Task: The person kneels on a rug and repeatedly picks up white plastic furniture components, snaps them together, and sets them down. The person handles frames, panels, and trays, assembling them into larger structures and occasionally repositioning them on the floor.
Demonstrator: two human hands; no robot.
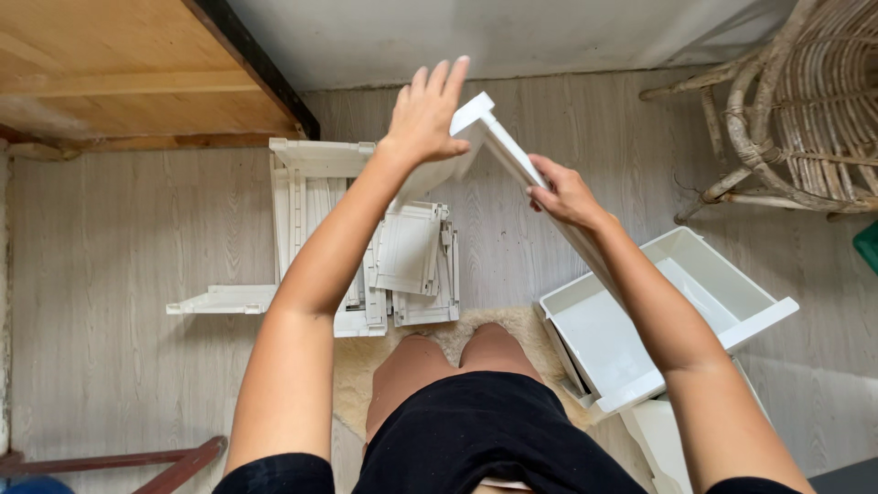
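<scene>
— What is she holding up?
— A flat white plastic panel (501,144) — up in the air, over the pile of white plastic parts (384,252) on the grey wood floor (110,265).
— Both hands?
— Right hand (560,194) squeezes its edge; left hand (426,114) lies flat on it, fingers open.

- Panel (498,137): a flat white plastic piece with a raised rim, held up off the floor and tilted on edge. Its squared corner points far; its long edge slants down toward the near right. The left hand (425,114) lies open and flat against its left face, and the right hand (562,194) grips its long edge.
</scene>
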